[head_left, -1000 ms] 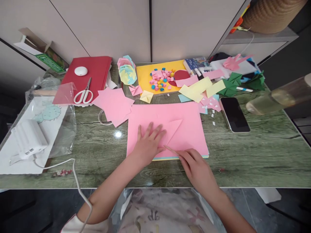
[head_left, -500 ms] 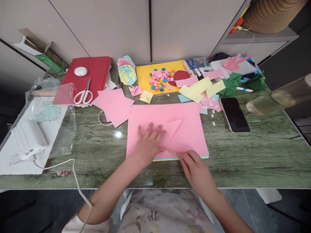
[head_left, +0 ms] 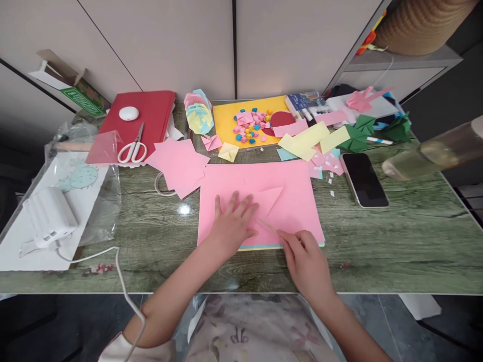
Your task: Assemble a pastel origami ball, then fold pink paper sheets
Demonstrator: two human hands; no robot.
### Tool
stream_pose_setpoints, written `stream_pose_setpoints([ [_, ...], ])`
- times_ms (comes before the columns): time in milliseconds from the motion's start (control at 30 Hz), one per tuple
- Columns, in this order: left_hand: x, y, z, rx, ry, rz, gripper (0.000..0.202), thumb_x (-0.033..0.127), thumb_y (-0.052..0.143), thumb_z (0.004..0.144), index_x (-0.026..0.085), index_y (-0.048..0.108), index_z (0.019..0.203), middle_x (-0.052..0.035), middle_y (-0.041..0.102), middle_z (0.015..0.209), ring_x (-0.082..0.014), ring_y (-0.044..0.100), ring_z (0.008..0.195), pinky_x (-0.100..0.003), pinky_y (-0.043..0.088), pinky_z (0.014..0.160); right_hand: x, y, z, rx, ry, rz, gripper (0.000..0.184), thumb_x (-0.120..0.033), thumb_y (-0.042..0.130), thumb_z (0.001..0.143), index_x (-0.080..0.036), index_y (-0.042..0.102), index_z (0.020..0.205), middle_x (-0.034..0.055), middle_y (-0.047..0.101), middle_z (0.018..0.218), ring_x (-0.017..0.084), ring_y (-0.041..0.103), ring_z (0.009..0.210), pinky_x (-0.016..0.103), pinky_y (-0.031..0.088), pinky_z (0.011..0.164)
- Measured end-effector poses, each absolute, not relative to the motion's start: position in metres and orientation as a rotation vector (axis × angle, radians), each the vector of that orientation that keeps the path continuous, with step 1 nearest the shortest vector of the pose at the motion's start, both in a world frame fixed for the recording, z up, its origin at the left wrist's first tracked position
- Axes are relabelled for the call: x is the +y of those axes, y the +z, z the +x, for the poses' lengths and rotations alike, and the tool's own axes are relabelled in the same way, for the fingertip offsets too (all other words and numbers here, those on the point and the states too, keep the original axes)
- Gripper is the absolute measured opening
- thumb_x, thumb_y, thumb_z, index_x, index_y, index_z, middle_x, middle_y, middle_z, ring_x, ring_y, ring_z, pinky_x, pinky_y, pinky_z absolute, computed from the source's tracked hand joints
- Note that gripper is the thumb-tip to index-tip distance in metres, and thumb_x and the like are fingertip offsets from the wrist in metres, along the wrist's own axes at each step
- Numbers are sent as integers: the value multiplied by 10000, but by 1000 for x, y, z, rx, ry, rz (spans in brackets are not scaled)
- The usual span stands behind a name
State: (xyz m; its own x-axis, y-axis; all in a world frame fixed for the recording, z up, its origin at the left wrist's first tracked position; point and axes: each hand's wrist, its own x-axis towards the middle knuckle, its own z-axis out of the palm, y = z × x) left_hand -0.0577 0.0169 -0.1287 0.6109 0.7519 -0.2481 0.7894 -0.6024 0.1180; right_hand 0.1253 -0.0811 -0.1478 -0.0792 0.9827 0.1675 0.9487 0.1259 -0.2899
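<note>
My left hand (head_left: 231, 225) lies flat with its fingers spread on a folded pink paper triangle (head_left: 268, 199). The triangle rests on a large pink sheet (head_left: 294, 201) that tops a thin stack of coloured paper. My right hand (head_left: 306, 259) is closed in a pinch on a thin wooden stick (head_left: 266, 224), whose tip lies against the triangle's lower fold beside my left fingers.
Loose pink squares (head_left: 177, 165) lie left of the sheet. White scissors (head_left: 133, 148) rest on a red folder (head_left: 147, 114). A phone (head_left: 364, 178) lies to the right, a yellow sheet with small paper stars (head_left: 226, 120) behind, a white power bank (head_left: 49, 217) with its cable at left.
My right hand has slid the stick a little up along the fold. My left hand stays pressed on the triangle. The view has shifted slightly.
</note>
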Motion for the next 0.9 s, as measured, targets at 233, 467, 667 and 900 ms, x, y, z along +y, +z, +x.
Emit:
stream_pose_setpoints([
  [233, 17, -132, -59, 1271, -230, 2628, 602, 527, 410, 862, 255, 308, 1389, -37, 242, 1497, -349, 124, 1373, -700, 100, 1021, -71, -153, 132, -2139, 166, -1968, 226, -135, 441, 868, -151, 608, 1020, 56, 479, 772, 194, 466, 767, 288, 391, 647],
  [467, 16, -136, -60, 1269, -222, 2644, 608, 530, 421, 854, 257, 308, 1386, -38, 246, 1495, -346, 124, 1373, -699, 110, 1017, -66, -153, 143, -2050, 84, -1976, 253, -134, 399, 877, -162, 589, 1041, 69, 500, 801, 205, 470, 801, 302, 392, 665],
  [667, 17, -133, -59, 1277, -239, 2630, 610, 531, 419, 854, 265, 301, 1391, -33, 244, 1497, -341, 118, 1376, -701, 106, 1019, -62, -152, 128, -2186, 169, -1951, 250, -116, 403, 869, -159, 588, 1031, 62, 481, 793, 202, 450, 790, 295, 388, 671],
  [900, 17, -132, -60, 1256, -227, 2613, 594, 522, 437, 851, 344, 270, 1393, -2, 233, 1501, -359, 116, 1371, -717, 116, 1002, -52, -161, 162, -1945, -2, -2034, 260, -144, 385, 864, -161, 587, 1027, 77, 481, 819, 214, 445, 800, 316, 394, 676],
])
